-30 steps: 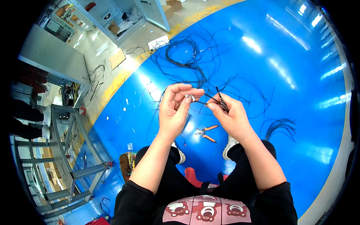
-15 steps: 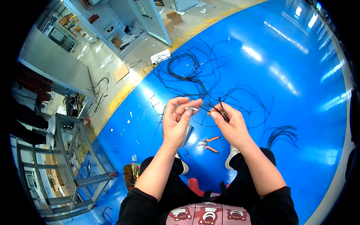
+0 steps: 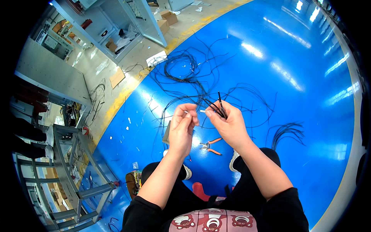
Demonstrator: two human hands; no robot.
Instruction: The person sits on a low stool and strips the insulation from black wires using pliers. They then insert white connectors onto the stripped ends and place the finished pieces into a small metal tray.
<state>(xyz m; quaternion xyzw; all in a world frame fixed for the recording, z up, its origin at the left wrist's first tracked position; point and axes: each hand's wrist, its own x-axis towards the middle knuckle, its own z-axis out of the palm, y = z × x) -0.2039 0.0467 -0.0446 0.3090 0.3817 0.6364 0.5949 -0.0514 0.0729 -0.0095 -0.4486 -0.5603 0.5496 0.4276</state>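
Right hand (image 3: 230,123): black wires (image 3: 221,110) gripped, white sleeve (image 3: 202,111) at thumb tip, over the blue floor (image 3: 313,120), inside its yellow edge (image 3: 109,112). Left hand (image 3: 183,127): fingers curled narrow, contents indeterminable. A slack pinch might drop the sleeve.

Floor, glossy blue (image 3: 309,116), yellow border, grey concrete beyond. Lying on it: one sprawling tangle of black wires (image 3: 187,81), partly coiled; one separate sheaf of black wires (image 3: 281,131), right; one pair of orange-handled pliers (image 3: 208,146); one white sheet (image 3: 156,58) and one tan cardboard piece (image 3: 117,78), both near the border; small pale scraps (image 3: 111,138), left.
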